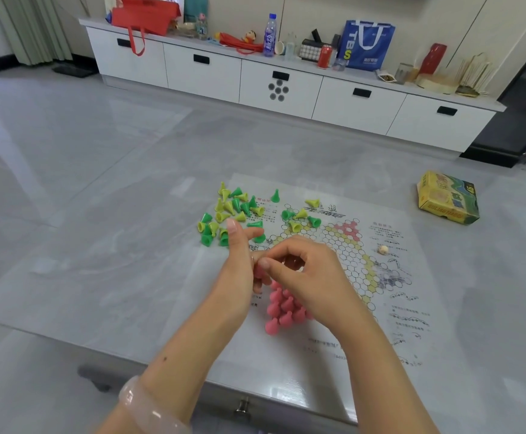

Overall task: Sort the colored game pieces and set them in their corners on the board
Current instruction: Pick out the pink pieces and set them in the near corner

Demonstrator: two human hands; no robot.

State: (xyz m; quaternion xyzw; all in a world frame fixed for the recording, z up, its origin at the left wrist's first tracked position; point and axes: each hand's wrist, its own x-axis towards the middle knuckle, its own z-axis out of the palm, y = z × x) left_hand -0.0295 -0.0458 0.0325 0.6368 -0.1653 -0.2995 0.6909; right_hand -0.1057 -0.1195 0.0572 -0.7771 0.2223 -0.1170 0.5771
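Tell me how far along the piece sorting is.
Done: the pink pieces stand clustered at the board's near corner. In hand: the left hand and right hand meet over that cluster, apparently handling pink pieces. Left: green and yellow pieces lie mixed and tipped over at the far edge.

Game pieces on the paper board

Pink pieces (282, 310) stand upright, packed together in the near corner of the board (354, 264). Green pieces (238, 211) and yellow pieces (224, 208) lie mixed, mostly toppled, at the far-left edge; a few lie just right of that heap.
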